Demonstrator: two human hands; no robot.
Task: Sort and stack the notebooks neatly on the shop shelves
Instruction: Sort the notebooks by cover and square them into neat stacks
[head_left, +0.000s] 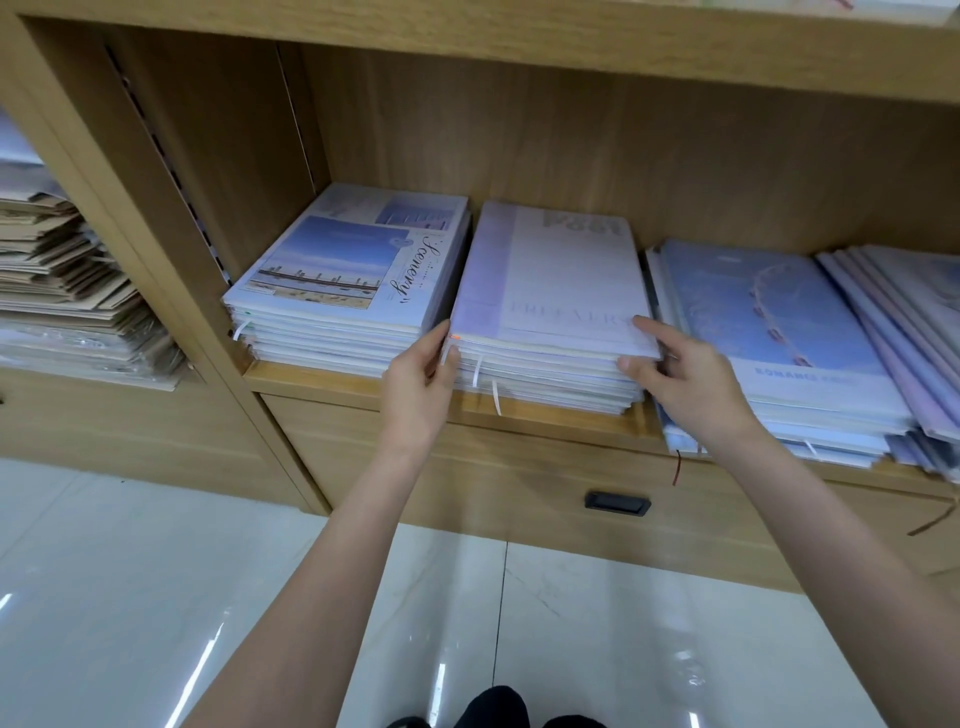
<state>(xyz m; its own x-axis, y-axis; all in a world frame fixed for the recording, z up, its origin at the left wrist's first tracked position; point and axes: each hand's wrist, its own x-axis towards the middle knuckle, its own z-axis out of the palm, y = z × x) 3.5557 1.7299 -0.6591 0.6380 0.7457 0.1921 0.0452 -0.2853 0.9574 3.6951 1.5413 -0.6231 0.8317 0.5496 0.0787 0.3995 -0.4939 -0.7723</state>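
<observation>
We have our left hand (423, 384) pinching the near-left corner of the lilac notebook stack (550, 317), fingers wrapped on its edge. Our right hand (685, 384) grasps the near-right corner, thumb on the top cover, fingers against the side. The stack lies flat on the wooden shelf (291, 375). At nine o'clock, just beside it, lies the Scenery notebook stack (343, 280); at three o'clock, the blue Ferris-wheel notebook stack (774, 332). At six o'clock below, a drawer handle (617, 502).
</observation>
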